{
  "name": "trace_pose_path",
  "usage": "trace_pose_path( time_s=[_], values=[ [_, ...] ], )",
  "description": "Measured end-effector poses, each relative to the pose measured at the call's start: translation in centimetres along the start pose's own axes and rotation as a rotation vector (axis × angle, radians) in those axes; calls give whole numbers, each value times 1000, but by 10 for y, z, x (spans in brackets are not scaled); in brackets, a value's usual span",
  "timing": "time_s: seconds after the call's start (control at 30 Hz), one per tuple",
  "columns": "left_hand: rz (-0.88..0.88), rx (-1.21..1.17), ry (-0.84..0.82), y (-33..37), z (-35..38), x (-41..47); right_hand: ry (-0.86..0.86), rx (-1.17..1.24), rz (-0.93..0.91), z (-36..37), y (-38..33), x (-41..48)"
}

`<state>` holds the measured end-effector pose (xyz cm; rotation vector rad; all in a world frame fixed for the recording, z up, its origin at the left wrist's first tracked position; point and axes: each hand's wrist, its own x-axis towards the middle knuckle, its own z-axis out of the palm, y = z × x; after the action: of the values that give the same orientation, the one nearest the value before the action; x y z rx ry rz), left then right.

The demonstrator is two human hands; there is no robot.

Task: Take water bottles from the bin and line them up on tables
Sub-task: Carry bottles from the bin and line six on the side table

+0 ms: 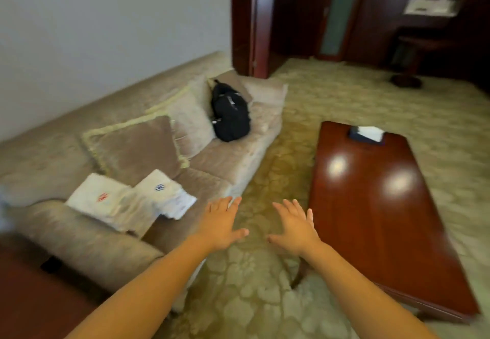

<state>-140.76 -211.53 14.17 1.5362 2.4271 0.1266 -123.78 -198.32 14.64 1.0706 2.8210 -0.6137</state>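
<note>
Both my arms reach forward over the patterned carpet. My left hand point(224, 223) is flat with fingers spread and holds nothing. My right hand point(294, 226) is the same, palm down, empty. A long polished red-brown coffee table point(381, 222) lies just right of my right hand. No water bottle and no bin show in this view. The picture is blurred.
A beige sofa point(228, 158) stands at left with cushions, a black backpack point(230, 112) and folded white towels point(127, 198). A tissue box point(367, 134) sits at the coffee table's far end. A dark wooden surface point(31, 301) fills the lower left corner. Dark doors stand at the back.
</note>
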Motion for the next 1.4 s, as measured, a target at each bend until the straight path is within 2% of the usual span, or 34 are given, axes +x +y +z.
trace_pose_path(
  time_s=[0.37, 0.87, 1.07, 1.23, 1.4],
  values=[
    [394, 0, -34, 312, 34, 130, 207, 56, 403, -94, 281, -97],
    [974, 186, -257, 692, 127, 236, 366, 200, 990, -142, 582, -246],
    [1116, 211, -277, 859, 151, 288, 421, 201, 1135, -187, 709, -282],
    [1206, 244, -326, 965, 175, 310, 434, 240, 1234, -205, 794, -311],
    [1226, 266, -324, 1079, 209, 341, 430, 256, 1258, -227, 909, -334]
  ],
)
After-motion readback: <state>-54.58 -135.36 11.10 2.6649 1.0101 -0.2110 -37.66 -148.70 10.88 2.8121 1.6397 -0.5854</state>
